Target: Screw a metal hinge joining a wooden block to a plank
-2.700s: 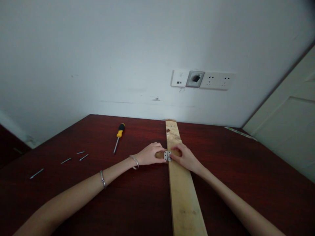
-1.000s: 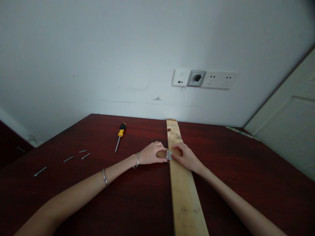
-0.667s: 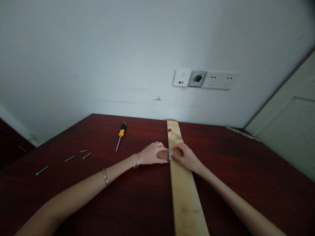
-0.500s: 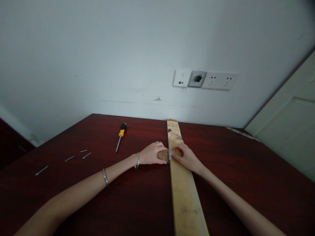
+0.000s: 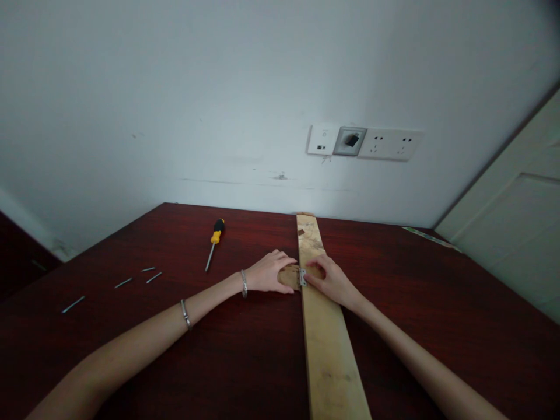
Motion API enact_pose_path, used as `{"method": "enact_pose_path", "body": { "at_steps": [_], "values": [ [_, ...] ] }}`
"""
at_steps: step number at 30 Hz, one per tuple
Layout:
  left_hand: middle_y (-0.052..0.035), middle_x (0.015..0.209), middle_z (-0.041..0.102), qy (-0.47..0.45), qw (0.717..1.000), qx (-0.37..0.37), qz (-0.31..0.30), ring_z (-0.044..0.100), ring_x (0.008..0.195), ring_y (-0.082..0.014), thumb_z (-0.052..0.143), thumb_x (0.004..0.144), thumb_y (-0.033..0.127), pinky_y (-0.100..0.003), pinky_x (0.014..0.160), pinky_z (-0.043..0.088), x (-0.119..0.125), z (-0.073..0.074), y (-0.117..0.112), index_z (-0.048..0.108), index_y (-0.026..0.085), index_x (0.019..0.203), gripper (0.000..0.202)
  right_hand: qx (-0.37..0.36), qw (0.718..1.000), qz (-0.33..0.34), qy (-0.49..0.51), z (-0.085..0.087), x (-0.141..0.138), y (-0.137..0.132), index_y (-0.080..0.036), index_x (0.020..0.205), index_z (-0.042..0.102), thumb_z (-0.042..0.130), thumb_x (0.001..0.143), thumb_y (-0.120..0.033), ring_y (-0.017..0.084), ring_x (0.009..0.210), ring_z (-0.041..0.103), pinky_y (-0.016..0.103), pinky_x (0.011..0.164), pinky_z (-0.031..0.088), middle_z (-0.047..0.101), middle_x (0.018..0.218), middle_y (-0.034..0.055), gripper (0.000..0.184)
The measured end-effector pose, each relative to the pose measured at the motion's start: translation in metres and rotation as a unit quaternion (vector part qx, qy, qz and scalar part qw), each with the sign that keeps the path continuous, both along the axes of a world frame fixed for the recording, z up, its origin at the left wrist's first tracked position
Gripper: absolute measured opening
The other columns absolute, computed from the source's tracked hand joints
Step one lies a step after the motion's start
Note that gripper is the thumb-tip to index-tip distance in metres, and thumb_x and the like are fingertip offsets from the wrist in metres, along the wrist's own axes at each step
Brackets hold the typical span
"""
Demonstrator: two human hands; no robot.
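A long pale wooden plank [image 5: 326, 344] lies on the dark red table [image 5: 245, 350], running from near me to the wall. A small wooden block [image 5: 290, 275] sits against its left edge, with a small silver hinge [image 5: 302, 276] across the joint. My left hand [image 5: 266, 272] is curled round the block. My right hand [image 5: 329, 278] rests on the plank with its fingertips pinched at the hinge.
A yellow-and-black screwdriver [image 5: 213, 242] lies at the back left of the table. Several long screws [image 5: 131, 282] are scattered further left. Wall sockets [image 5: 365, 142] are on the white wall behind. A pale door [image 5: 511, 233] stands at the right.
The hinge shows less of its left leaf than before, and my left hand has shifted slightly on the block. Both hands stay at the joint; the view has drifted a little.
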State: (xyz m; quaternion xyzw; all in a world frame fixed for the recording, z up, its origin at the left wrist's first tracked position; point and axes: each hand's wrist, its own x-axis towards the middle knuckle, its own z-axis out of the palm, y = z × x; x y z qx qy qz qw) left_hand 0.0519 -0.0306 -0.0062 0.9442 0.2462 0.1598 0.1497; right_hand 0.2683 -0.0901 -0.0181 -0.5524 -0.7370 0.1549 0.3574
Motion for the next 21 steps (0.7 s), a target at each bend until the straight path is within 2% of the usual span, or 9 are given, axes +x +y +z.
{"method": "enact_pose_path", "body": {
  "at_steps": [8, 21],
  "values": [
    [-0.0102, 0.111, 0.056, 0.002, 1.000, -0.006, 0.001, 0.050, 0.101, -0.0264, 0.079, 0.062, 0.049, -0.040, 0.090, 0.042, -0.0006, -0.0005, -0.0001, 0.052, 0.018, 0.126, 0.076, 0.015, 1.000, -0.003, 0.000, -0.0027, 0.0004, 0.0003, -0.019, 0.088, 0.062, 0.064, 0.074, -0.029, 0.021, 0.086, 0.057, 0.036, 0.081, 0.046, 0.063, 0.090, 0.0052, 0.017],
    [-0.0131, 0.117, 0.054, 0.036, 0.999, -0.011, 0.005, 0.048, 0.105, -0.0286, 0.078, 0.065, 0.049, -0.042, 0.094, 0.041, -0.0001, 0.0065, -0.0031, 0.048, 0.014, 0.130, 0.079, 0.007, 1.000, 0.002, -0.005, -0.0016, 0.0008, 0.0005, -0.018, 0.089, 0.061, 0.063, 0.076, -0.028, 0.022, 0.088, 0.056, 0.037, 0.082, 0.046, 0.062, 0.091, 0.0057, 0.017]
  ]
}}
